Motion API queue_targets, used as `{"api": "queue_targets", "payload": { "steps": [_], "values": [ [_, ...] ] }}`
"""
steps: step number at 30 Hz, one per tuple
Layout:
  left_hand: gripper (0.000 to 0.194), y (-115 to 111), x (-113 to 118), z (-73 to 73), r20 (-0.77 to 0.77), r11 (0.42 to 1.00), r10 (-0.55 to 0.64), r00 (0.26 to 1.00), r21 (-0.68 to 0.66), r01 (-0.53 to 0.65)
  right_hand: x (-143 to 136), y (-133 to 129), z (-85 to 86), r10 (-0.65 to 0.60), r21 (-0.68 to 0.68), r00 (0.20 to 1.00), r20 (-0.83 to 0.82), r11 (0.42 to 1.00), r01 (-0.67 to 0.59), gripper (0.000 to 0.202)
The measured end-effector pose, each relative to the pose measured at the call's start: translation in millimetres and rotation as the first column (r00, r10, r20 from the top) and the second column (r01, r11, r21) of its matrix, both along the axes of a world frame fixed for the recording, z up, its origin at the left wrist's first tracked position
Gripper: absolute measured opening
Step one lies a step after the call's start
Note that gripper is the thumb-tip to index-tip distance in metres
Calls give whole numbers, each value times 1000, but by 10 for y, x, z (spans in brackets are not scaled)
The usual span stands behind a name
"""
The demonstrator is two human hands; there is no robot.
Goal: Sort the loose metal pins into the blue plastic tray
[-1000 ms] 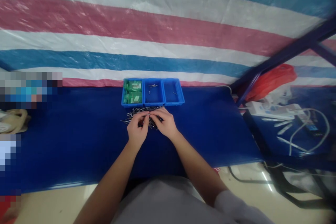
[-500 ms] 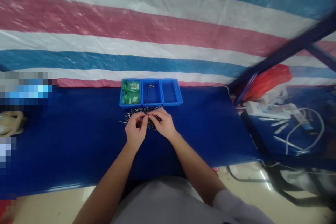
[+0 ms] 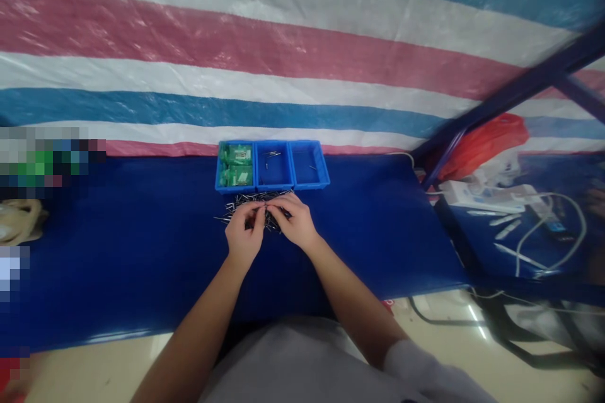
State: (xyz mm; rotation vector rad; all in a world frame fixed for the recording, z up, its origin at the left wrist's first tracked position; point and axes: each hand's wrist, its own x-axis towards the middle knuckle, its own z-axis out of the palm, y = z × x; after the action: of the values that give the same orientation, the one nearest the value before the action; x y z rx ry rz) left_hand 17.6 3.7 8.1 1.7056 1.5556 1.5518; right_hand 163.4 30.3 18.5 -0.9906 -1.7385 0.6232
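Note:
My left hand [image 3: 244, 231] and my right hand [image 3: 293, 221] meet fingertip to fingertip just above a pile of thin dark and silvery metal pieces [image 3: 230, 206]. Thumb and forefinger are pinched together on each hand. Whatever sits between the fingertips is too small to make out. Part of the pile is hidden behind my hands. Right behind it stand three joined blue bins. Green packets [image 3: 239, 175] fill the left bin [image 3: 235, 189]. A few thin metal pieces lie in the middle bin [image 3: 274, 176] and in the right bin [image 3: 309, 177].
The blue tabletop [image 3: 142, 252] backs onto a striped plastic sheet [image 3: 283, 56]. At right are a dark metal frame bar [image 3: 510, 88], a red plastic bag [image 3: 491, 145], a white power strip [image 3: 482, 197] and cables. A beige object [image 3: 21, 220] lies at the far left.
My hands hold almost the same pose over the pile, fingertips still together. The pile and bins look unchanged; the view has shifted very slightly.

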Motion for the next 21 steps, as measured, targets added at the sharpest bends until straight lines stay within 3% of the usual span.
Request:
{"api": "queue_targets", "payload": {
  "steps": [7, 12, 21],
  "values": [
    [22, 7, -8, -90, -1, 999, 36, 999, -34, -36, -6, -13, 10, -15, 35, 1000, 7, 999, 15, 13],
    [24, -6, 1, -68, 39, 998, 27, 999, -51, -25, -4, -10, -11, -46, 31, 998, 38, 999, 45, 13],
    [23, -31, 34, -20, -40, 997, 16, 999, -73, -19, -16, -14, 21, -36, -159, 991, -126, 987, 15, 14]
  ]
}}
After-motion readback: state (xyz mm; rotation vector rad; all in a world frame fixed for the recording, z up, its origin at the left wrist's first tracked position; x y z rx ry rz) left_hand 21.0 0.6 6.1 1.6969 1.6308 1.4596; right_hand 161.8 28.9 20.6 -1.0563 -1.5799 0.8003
